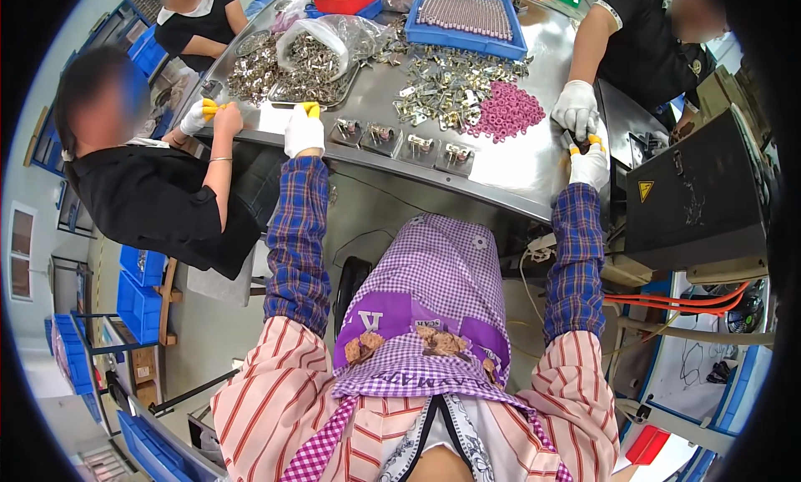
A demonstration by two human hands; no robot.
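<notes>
My left hand (pixel 304 133), in a white glove with yellow fingertips, is at the table's near edge, beside the pile of metal clips. Its fingers are drawn together, and whatever they hold is hidden. To its right stands a row of several small clear blocks (pixel 418 148) with metal parts on top. My right hand (pixel 589 164), gloved alike, is at the table's right end. Its fingers close round a small dark part (pixel 586 146), partly covered. A co-worker's white-gloved hand (pixel 576 107) is right above it, almost touching.
On the metal table (pixel 519 175) lie loose metal pieces (pixel 434 86), pink rings (pixel 506 112) and an open plastic bag of clips (pixel 315 52). A blue tray (pixel 465 44) holds rows of pins. Co-workers sit left and stand right. A dark machine box (pixel 697 190) is at right.
</notes>
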